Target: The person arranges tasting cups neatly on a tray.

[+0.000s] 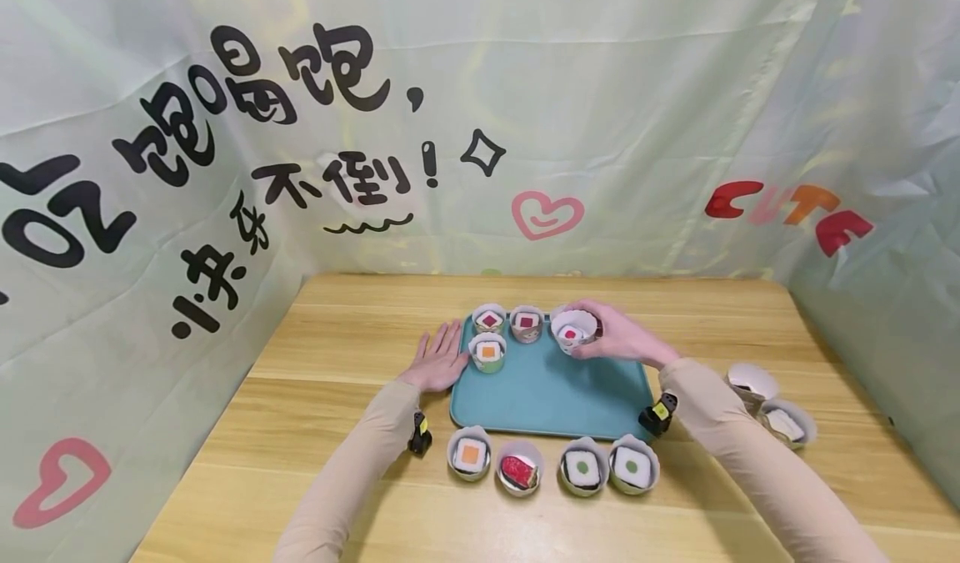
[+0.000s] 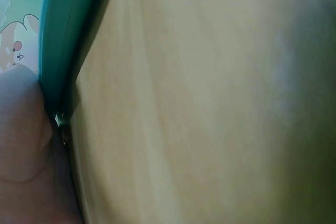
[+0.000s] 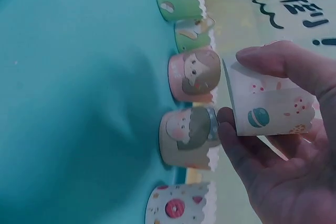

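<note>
A white paper cup [image 3: 273, 103] with a macaron print is in my right hand [image 1: 618, 335], thumb and fingers around its wall, over the back right of the blue tray [image 1: 540, 388]. Inside it lies a white sushi-like piece with a red dot [image 1: 570, 334]. My left hand [image 1: 437, 363] lies beside the tray's left edge, fingers extended on the table, thumb at the rim. Two cups with dark red squares [image 1: 489, 319] [image 1: 527, 324] stand along the tray's back, and a cup with an orange square [image 1: 487, 353] stands before them. Another cup is partly hidden behind the held one.
Before the tray stand an orange-square cup [image 1: 469, 454], a cup with a red piece [image 1: 520, 470] and two green-dot cups [image 1: 583, 467] [image 1: 633, 465]. Two more cups [image 1: 752, 382] [image 1: 786, 424] are near my right forearm. A printed cloth [image 1: 637, 129] hangs behind the table.
</note>
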Available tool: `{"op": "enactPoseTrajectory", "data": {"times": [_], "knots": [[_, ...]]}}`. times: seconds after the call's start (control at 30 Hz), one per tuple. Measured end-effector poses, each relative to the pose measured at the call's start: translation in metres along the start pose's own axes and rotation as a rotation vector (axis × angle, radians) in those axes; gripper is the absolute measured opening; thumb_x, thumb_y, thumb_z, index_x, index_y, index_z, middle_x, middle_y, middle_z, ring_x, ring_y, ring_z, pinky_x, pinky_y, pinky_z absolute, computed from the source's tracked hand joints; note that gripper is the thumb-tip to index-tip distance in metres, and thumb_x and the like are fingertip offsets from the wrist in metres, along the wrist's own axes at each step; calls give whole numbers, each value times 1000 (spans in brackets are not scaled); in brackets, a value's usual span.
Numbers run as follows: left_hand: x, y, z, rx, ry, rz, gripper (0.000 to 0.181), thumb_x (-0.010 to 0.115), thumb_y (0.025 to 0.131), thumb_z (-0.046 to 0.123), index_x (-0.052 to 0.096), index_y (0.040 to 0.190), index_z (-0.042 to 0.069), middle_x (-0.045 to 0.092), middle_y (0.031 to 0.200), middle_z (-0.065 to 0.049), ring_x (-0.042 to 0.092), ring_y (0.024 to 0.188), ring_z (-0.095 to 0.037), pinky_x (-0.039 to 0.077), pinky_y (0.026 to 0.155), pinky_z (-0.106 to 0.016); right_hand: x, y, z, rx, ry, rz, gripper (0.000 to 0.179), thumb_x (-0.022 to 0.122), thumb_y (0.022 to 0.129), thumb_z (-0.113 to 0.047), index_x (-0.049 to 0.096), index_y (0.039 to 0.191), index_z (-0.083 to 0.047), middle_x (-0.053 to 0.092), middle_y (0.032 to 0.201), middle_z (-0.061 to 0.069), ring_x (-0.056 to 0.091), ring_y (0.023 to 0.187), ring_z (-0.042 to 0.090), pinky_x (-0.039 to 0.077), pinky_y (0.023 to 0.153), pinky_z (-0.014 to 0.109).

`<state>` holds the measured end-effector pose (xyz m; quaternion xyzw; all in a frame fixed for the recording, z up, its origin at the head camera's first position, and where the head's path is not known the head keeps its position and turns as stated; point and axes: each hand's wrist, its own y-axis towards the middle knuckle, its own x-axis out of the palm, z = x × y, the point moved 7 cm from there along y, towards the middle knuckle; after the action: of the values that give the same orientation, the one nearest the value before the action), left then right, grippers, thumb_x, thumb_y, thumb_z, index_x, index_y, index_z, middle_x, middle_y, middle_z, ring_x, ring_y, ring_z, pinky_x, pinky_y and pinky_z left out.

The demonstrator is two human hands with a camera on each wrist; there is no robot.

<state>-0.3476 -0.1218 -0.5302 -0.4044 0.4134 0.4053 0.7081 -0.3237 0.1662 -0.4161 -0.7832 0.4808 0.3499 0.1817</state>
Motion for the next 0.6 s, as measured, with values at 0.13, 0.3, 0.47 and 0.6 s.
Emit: {"op": "enactPoseTrajectory", "data": {"times": [0.13,0.3,0.47,0.6], "knots": [[0,0,0,3,-6,3,67,16,108,45,-7,162,12,-10,172,0,-11,159,-22,-10,128,-50,7,5,-9,-25,-40,-29,63,86,77,-18,57,132,-8,67,115,15,60,99,25,49,84,38],[0,0,0,5,-14,5,67,17,108,45,-7,162,12,-10,172,-1,-12,159,-22,-10,128,-50,16,12,-18,-62,-26,-80,61,84,78,-13,56,131,-5,66,116,15,59,100,26,49,87,39],[-2,-2,2,15,-15,19,66,18,108,40,-4,162,9,-8,172,-4,-9,160,-25,-9,127,-51,26,20,-22,-80,-16,-124,58,82,77,-9,56,129,-4,64,117,15,57,101,27,49,89,41],[-3,-4,4,19,-8,17,66,17,108,40,-5,162,9,-8,172,-5,-9,160,-26,-11,127,-51,32,25,-21,-55,-59,-148,58,82,77,-9,56,128,-6,62,123,15,55,107,28,50,94,47]]}}
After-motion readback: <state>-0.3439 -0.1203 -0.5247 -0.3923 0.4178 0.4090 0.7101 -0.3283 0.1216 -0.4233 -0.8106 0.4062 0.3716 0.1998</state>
